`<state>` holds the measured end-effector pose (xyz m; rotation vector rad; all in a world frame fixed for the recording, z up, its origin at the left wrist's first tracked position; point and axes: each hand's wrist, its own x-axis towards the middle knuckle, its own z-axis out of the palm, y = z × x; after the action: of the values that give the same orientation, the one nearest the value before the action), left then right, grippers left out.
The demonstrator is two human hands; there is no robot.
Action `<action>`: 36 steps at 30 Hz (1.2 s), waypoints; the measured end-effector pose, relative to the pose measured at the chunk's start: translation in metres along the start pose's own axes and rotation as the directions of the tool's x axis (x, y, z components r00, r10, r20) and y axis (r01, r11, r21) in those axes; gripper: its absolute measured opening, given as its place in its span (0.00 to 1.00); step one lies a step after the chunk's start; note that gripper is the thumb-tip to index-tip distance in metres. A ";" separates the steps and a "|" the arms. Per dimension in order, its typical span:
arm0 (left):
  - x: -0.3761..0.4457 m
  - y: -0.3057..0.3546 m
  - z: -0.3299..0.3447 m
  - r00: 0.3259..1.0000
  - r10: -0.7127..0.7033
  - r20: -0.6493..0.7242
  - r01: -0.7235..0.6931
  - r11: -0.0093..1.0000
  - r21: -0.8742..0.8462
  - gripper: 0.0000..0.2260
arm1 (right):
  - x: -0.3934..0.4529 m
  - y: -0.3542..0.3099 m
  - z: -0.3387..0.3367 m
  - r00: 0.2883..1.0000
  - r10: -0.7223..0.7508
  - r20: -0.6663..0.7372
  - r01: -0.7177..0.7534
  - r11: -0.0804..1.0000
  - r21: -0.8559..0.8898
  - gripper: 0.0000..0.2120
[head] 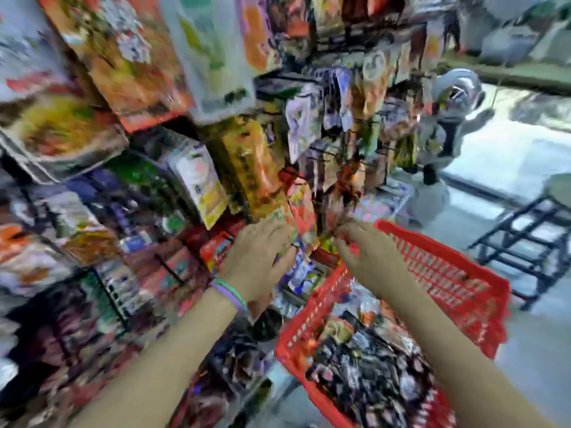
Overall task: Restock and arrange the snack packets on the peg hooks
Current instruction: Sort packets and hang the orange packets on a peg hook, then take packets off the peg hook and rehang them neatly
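The head view is blurred by motion. My left hand (pixel 259 257), with bands on its wrist, grips the lower end of an orange and yellow snack packet (pixel 256 174) that hangs on the peg rack. My right hand (pixel 361 251) reaches in just right of it, fingers curled at a red packet (pixel 346 186) on a neighbouring hook; the blur hides whether they pinch it. Below my right arm a red plastic basket (pixel 438 267) holds several dark snack packets (pixel 370 372).
Hanging packets crowd the rack from far left to centre, with large bags (pixel 123 57) overhead. A person in grey (pixel 448 125) stands behind the rack at the right. A black metal stand (pixel 525 242) sits on the pale floor, right.
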<state>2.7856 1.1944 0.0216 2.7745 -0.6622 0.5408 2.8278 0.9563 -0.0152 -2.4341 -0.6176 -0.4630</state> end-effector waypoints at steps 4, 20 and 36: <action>-0.033 0.015 0.092 0.962 -0.100 0.254 0.132 0.985 -0.112 0.27 | -0.070 0.056 0.037 0.940 0.265 0.216 -0.250 0.964 -0.094 0.24; -0.103 0.041 0.161 0.820 -0.220 0.529 0.334 0.934 -0.129 0.37 | -0.159 0.100 0.118 0.445 0.569 0.691 -0.515 0.794 -0.323 0.40; -0.104 0.040 0.163 0.814 -0.231 0.533 0.342 0.932 -0.118 0.35 | -0.178 0.078 0.119 0.298 0.417 0.858 -0.831 0.556 0.018 0.55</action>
<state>2.7283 1.1494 -0.1621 2.7387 -0.3437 -0.3326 2.7417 0.9147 -0.2221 -2.0153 0.0642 1.0900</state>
